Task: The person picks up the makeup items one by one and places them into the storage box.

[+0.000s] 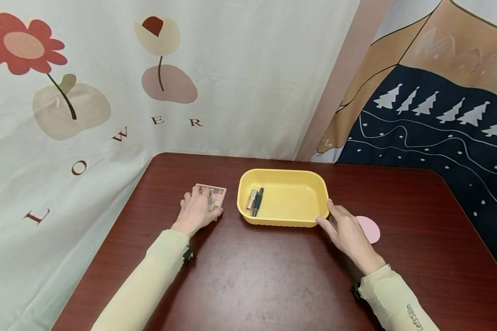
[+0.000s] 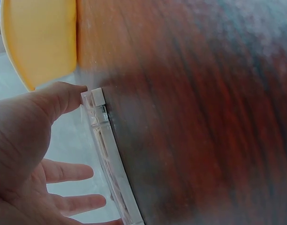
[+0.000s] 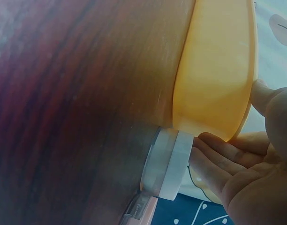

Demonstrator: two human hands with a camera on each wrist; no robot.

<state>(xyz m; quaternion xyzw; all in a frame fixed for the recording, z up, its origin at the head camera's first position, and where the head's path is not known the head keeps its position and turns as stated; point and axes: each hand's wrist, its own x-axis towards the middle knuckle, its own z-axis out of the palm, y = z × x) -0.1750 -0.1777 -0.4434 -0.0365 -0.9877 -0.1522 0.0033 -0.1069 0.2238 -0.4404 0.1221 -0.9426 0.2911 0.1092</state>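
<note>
My left hand (image 1: 196, 210) lies over an eyeshadow palette (image 1: 218, 196) with rows of small coloured pans. The left wrist view shows its thumb touching the end of the palette (image 2: 113, 164), with the other fingers spread along its side. My right hand (image 1: 349, 233) grips the front right corner of a yellow basket (image 1: 283, 222), thumb at the front rim and fingers against the end wall. Inside the basket, at its left end, lie a pale gold lipstick-like tube (image 1: 251, 199) and a black tube (image 1: 257, 202).
A round pink disc (image 1: 369, 229) shows just right of my right hand. In the right wrist view a white-lidded round container (image 3: 174, 164) stands at the fingers, close beside the basket. The dark red table (image 1: 252, 276) ends against a printed curtain (image 1: 248, 92).
</note>
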